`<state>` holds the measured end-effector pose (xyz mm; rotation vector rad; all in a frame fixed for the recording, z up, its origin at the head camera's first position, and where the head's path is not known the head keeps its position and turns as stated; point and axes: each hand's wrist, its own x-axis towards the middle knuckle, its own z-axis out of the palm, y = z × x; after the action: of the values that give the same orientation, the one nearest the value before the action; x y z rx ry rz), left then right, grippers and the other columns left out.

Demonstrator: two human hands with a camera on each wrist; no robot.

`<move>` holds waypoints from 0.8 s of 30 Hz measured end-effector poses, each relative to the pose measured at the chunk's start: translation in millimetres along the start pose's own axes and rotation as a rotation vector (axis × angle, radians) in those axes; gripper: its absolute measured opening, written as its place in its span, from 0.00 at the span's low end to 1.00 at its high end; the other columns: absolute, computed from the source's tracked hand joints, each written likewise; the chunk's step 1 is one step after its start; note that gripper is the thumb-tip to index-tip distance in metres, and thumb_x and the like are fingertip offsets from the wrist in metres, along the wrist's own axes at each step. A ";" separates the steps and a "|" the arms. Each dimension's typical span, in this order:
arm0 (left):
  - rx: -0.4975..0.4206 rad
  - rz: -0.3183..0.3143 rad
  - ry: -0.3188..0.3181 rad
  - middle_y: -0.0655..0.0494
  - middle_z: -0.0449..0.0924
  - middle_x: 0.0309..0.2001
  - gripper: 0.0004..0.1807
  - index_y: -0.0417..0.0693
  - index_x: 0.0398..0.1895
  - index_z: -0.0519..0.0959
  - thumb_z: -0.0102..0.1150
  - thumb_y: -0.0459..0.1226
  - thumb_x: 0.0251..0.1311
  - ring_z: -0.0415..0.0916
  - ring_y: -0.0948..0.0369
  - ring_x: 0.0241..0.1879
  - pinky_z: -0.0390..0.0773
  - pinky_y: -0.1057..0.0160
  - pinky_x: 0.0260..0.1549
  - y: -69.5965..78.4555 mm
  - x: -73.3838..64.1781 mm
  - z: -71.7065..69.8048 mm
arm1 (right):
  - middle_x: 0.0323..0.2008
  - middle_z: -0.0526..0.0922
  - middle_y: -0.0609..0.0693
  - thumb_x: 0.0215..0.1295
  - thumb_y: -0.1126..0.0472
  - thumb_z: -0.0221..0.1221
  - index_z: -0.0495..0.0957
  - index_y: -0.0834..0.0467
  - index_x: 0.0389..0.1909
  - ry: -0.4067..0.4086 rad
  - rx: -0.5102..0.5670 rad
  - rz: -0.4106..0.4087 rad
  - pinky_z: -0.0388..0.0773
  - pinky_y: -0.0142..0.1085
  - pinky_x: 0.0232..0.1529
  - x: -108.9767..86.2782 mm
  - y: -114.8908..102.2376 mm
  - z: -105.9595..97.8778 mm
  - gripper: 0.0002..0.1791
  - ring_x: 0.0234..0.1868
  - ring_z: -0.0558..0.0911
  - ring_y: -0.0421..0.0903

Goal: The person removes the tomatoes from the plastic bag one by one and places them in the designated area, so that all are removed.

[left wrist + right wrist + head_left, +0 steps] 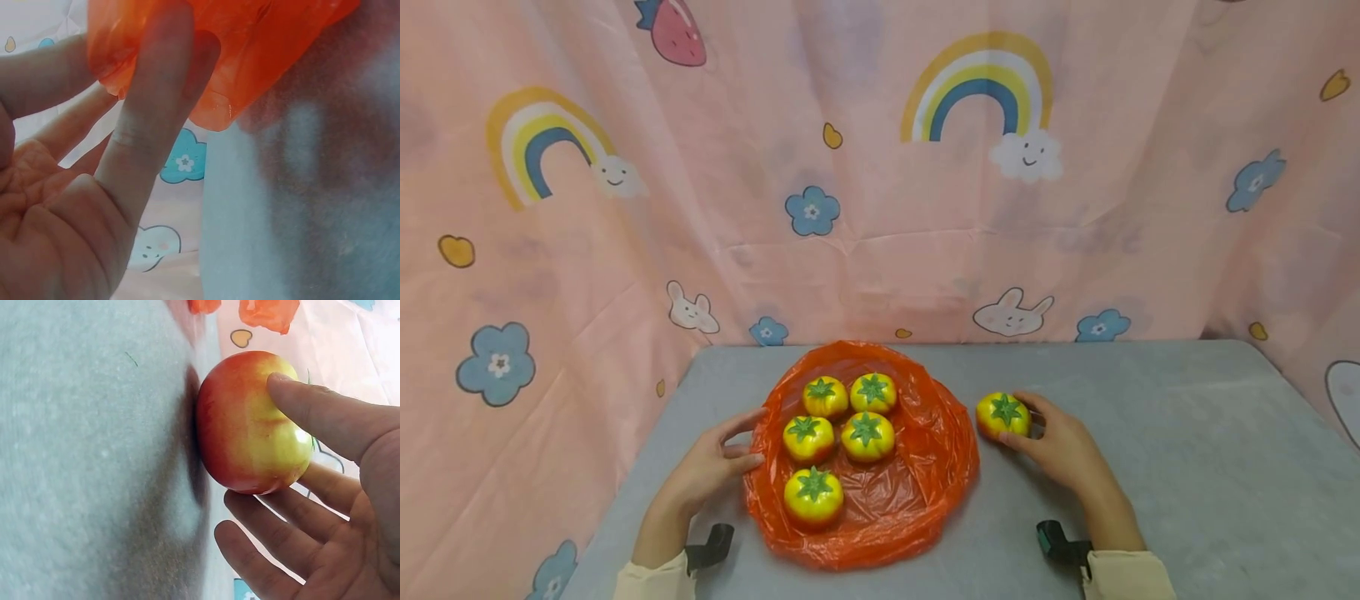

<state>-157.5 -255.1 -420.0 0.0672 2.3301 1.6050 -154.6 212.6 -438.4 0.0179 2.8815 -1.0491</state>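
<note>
A red plastic bag (pixel 917 479) lies spread wide on the table, its rim rolled into a ring. Several yellow tomatoes (pixel 868 437) with green star-shaped tops sit inside, mostly toward its left half. At the bag's left edge, my left hand (pixel 703 467) pinches the rim between thumb and fingers; the orange film (pixel 250 56) shows close up in the left wrist view. To the right of the bag, my right hand (pixel 1063 446) holds another tomato (pixel 1002 417) between thumb and fingers. Its red underside (pixel 228 425) is right at the table surface.
The grey table (pixel 1187 450) reaches back to a pink patterned curtain (pixel 880 275), which also hangs along the left side. A black wrist mount (pixel 711 546) sits on the left forearm, and a similar one (pixel 1060 543) on the right.
</note>
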 end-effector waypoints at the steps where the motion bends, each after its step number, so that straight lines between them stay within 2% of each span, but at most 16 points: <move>1: 0.000 0.005 -0.003 0.37 0.60 0.73 0.38 0.47 0.75 0.62 0.62 0.28 0.62 0.83 0.50 0.53 0.85 0.59 0.47 0.1 -0.1 -0.1 | 0.67 0.71 0.68 0.62 0.45 0.66 0.64 0.60 0.71 -0.001 0.000 0.000 0.71 0.64 0.62 -0.1 0.0 -0.2 0.41 0.64 0.74 0.67; 13: 0.008 0.001 0.004 0.37 0.61 0.72 0.37 0.46 0.75 0.62 0.62 0.28 0.62 0.84 0.51 0.52 0.85 0.58 0.47 2.4 -0.2 0.4 | 0.68 0.70 0.67 0.60 0.44 0.68 0.64 0.60 0.71 -0.023 -0.027 0.009 0.71 0.65 0.61 1.4 -2.9 -4.5 0.43 0.62 0.74 0.67; 24: 0.012 0.003 0.011 0.37 0.62 0.72 0.37 0.46 0.74 0.63 0.61 0.27 0.62 0.84 0.52 0.52 0.86 0.58 0.47 0.8 -0.4 -0.2 | 0.68 0.69 0.67 0.61 0.51 0.68 0.65 0.61 0.70 -0.016 -0.026 -0.022 0.74 0.63 0.59 0.5 -2.8 -4.0 0.40 0.61 0.76 0.67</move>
<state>-157.4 -255.1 -419.1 0.0648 2.3488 1.5966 -155.5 213.0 -433.6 -0.0236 2.8871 -1.0107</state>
